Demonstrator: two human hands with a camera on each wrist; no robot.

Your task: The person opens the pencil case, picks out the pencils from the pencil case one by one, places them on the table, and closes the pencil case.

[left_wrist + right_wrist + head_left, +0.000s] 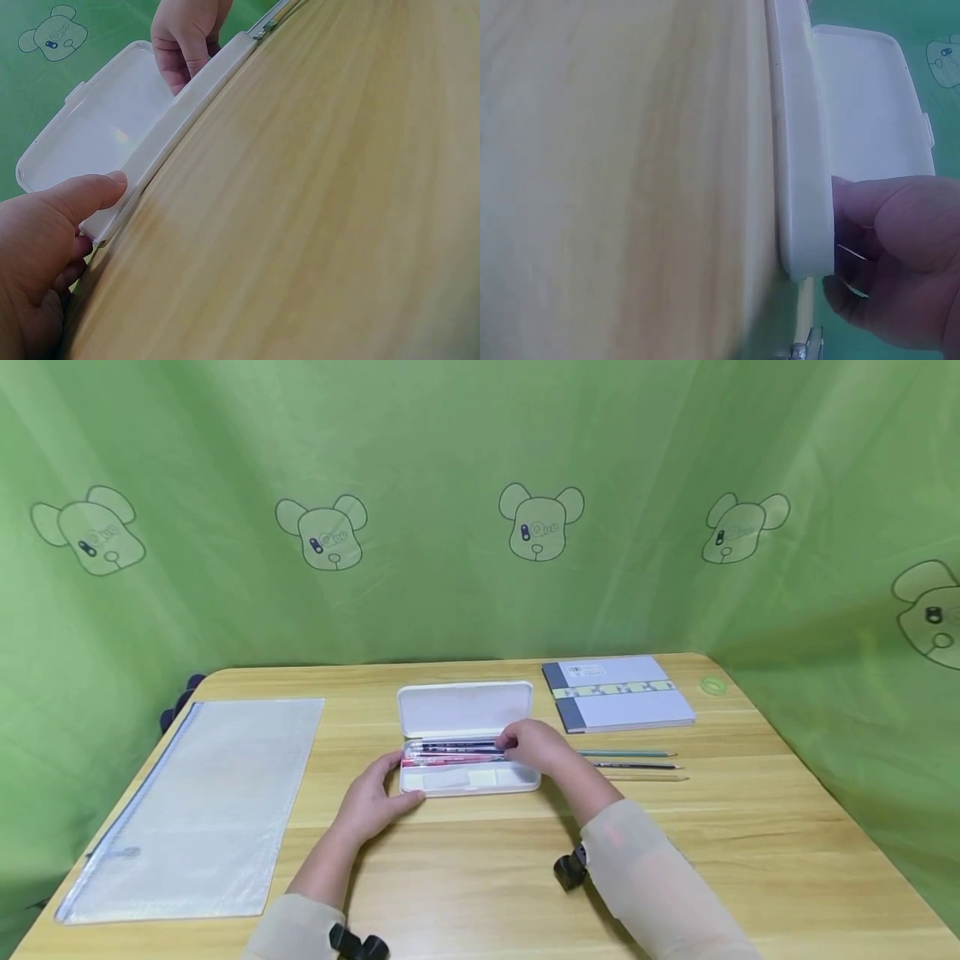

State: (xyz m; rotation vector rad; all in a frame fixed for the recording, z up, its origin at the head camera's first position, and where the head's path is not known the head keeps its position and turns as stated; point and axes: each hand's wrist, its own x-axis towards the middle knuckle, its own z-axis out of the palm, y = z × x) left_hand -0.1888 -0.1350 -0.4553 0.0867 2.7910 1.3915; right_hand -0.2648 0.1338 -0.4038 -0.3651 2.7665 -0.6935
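An open white pencil case [465,697] lies on the table with its lid tipped back. Inside it are several pencils [450,750], dark ones behind and red-pink ones in front, and a whitish block [446,778]. My left hand [372,802] grips the case's left end, thumb on the front rim and fingers at the side. Over the right part of the case, my right hand [538,746] reaches in with curled fingers and pinches a dark pencil. The case's front wall hides those fingertips in both wrist views.
Right of the case lie a green pencil [628,753], a black pencil [637,766] and a natural-wood pencil [647,777]. Behind them are a notebook [630,713] and a green tape roll [713,686]. A clear zip pouch [202,810] covers the table's left side.
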